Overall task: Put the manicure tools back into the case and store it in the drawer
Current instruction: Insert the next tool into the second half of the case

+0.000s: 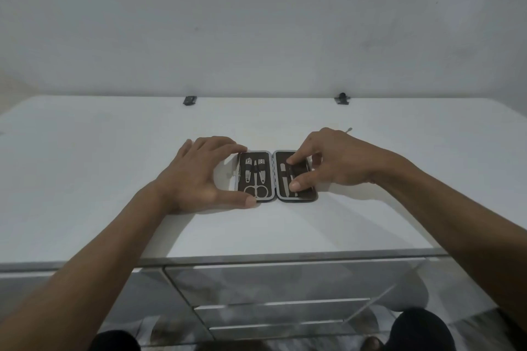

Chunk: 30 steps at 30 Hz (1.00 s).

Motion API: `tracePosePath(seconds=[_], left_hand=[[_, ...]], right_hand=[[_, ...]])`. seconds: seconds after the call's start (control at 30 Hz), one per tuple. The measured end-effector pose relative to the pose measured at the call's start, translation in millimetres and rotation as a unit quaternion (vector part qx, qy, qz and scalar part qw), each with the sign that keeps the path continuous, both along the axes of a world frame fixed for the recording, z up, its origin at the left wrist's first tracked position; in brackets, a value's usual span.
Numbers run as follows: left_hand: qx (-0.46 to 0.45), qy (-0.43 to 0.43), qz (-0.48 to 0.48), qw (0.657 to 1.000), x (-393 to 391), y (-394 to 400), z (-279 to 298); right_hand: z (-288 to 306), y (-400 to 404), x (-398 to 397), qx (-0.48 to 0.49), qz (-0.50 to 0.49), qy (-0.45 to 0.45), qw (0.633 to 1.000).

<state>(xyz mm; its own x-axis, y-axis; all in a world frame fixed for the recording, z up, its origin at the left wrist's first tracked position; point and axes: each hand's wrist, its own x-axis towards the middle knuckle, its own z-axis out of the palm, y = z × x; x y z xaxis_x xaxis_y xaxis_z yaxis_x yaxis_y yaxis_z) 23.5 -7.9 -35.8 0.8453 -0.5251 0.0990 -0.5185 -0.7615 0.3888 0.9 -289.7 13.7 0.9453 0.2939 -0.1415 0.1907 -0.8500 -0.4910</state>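
The dark manicure case [274,177] lies open flat on the white dresser top [114,165]. Its left half holds two nail clippers [254,170] and small scissors [256,190]. A metal nail file [285,179] sits in the right half. My left hand [196,177] clasps the case's left edge between thumb and fingers. My right hand [328,164] has forefinger and thumb pressed on a thin tool in the right half; that tool is mostly hidden. A thin metal tool [347,130] lies on the top behind my right hand.
Two small black objects [189,100] [342,98] sit at the back edge by the white wall. Below the front edge are mirrored drawer fronts [285,282], all shut. My dark-clad knees [422,330] show at the bottom.
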Motion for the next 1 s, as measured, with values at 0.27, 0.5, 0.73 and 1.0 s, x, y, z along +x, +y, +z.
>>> tracePosePath(seconds=[0.27,0.5,0.73,1.0], left_hand=[[0.007,-0.001,-0.002,1.000,0.6,0.0,0.3],[0.004,0.001,-0.003,1.000,-0.7,0.1,1.6],[0.008,-0.002,-0.006,1.000,-1.2,0.2,1.6],[0.006,0.002,-0.004,1.000,-0.7,0.9,1.0]], right_hand=[[0.2,1.6,0.4,0.001,-0.003,-0.001,1.000],[16.8,-10.0,2.2,0.052,-0.032,-0.030,0.998],[23.4,-62.9,44.5,0.074,-0.246,-0.106,0.961],[10.0,-77.3,56.0,0.027,-0.319,0.002,0.948]])
